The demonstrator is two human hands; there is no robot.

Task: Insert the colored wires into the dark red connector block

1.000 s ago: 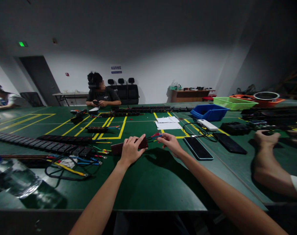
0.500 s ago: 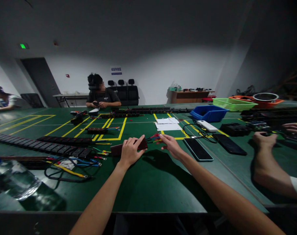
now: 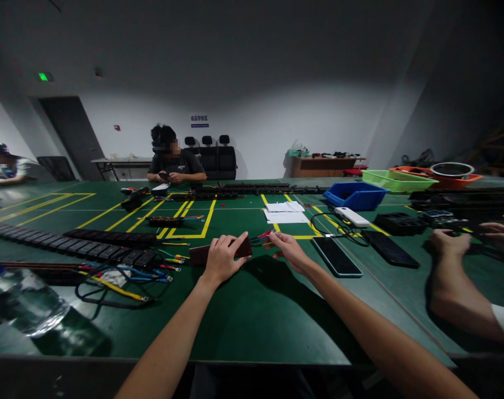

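My left hand is wrapped over a dark reddish-brown rectangular block on the green table, its thumb along the right end. Short coloured wires with red and yellow sleeves and metal lugs come out of that end. Fingertips of my right hand pinch the wire ends, and the exact lug between them is partly hidden. A phone with a pale rim lies to the right of my right hand. Left of my left hand are loose cable ends with ring lugs.
A water bottle lies at the near left beside a long segmented black cable chain. White papers, a blue bin, a power bank and a black phone sit to the right. A co-worker's hands work at the far right.
My hands keep nearly the same hold on the block and its wires. The fingers of my right hand have shifted slightly at the wire ends.
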